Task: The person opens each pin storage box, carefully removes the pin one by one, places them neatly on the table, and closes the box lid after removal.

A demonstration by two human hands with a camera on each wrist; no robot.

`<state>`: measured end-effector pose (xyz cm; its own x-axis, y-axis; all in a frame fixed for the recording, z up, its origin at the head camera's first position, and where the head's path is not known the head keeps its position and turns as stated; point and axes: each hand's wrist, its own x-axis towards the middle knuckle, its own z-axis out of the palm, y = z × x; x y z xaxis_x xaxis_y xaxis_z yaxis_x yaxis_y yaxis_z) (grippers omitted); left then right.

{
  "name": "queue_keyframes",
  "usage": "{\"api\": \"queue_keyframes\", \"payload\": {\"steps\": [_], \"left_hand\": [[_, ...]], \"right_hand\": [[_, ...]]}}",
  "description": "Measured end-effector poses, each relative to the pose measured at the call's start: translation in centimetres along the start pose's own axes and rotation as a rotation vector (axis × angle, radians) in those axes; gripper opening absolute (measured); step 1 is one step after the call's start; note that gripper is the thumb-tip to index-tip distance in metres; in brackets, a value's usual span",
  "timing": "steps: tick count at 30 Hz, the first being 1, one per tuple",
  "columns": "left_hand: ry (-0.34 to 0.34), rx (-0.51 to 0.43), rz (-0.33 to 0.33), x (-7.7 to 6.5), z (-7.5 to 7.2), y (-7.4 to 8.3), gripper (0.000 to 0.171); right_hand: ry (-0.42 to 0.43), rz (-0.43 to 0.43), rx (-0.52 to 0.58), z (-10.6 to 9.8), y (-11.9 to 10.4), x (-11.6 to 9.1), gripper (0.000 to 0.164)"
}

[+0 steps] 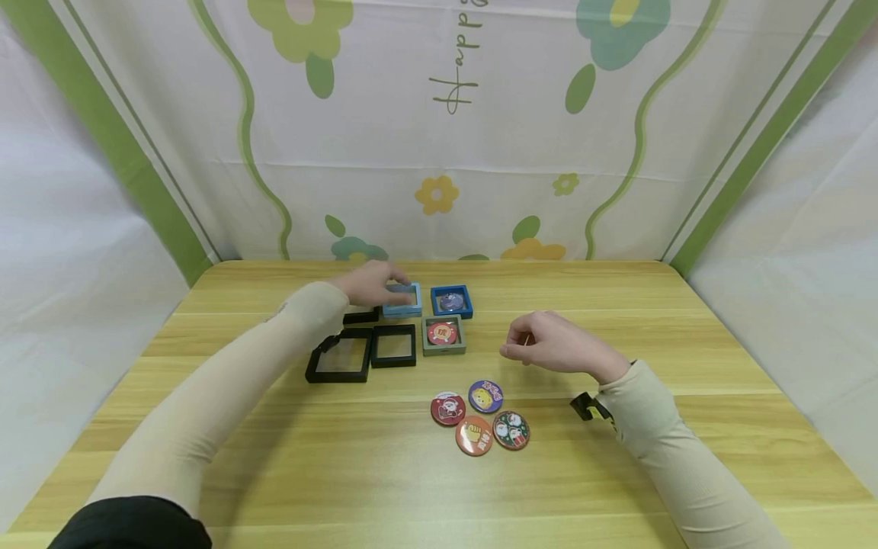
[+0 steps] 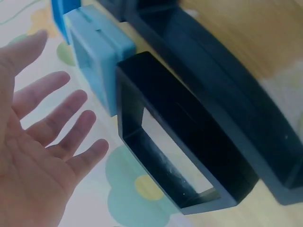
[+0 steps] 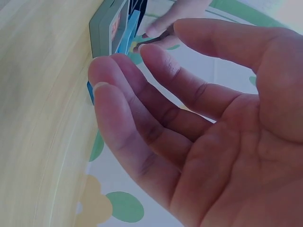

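My left hand (image 1: 370, 284) reaches over the light blue display frame (image 1: 402, 311) at the back, its fingers spread and holding nothing. In the left wrist view that hand's fingers lie beside the light blue frame and a black frame (image 2: 175, 109). My right hand (image 1: 552, 341) hovers over the table to the right of the frames. Its fingers are loosely bent, and the right wrist view shows nothing between them. Close to it stand a grey-green frame (image 1: 443, 350) around a red round badge (image 1: 442, 332) and a blue frame (image 1: 468, 305) with a purple badge (image 1: 452, 301).
Several loose round badges lie in front: red (image 1: 449, 409), purple-yellow (image 1: 485, 396), orange (image 1: 474, 435) and dark green (image 1: 511, 430). Two black frames, one larger (image 1: 336, 377) and one smaller (image 1: 394, 363), sit at the left. A printed cloth (image 1: 384, 137) hangs behind the wooden table (image 1: 329, 473).
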<state>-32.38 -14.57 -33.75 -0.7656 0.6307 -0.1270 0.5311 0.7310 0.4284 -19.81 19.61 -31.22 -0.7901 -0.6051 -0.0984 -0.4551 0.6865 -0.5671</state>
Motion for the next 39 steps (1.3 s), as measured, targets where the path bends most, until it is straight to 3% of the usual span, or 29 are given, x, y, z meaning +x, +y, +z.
{"api": "queue_keyframes", "payload": {"steps": [5,14,29,39], "left_hand": [[-0.042,0.096,0.003,0.7,0.8,-0.3,0.063],[-0.094,0.13,-0.069,1.1,0.7,0.0,0.072],[-0.122,0.154,-0.114,1.1,-0.1,1.0,0.065],[-0.124,0.136,-0.123,1.7,-0.2,0.6,0.06]], "right_hand": [[-0.013,0.0,0.008,0.0,0.0,0.0,0.019],[-0.026,-0.017,0.008,0.0,0.1,0.0,0.019],[-0.046,-0.04,0.005,0.1,-0.1,0.1,0.019],[-0.062,-0.026,0.028,0.3,-0.1,0.0,0.019]]}}
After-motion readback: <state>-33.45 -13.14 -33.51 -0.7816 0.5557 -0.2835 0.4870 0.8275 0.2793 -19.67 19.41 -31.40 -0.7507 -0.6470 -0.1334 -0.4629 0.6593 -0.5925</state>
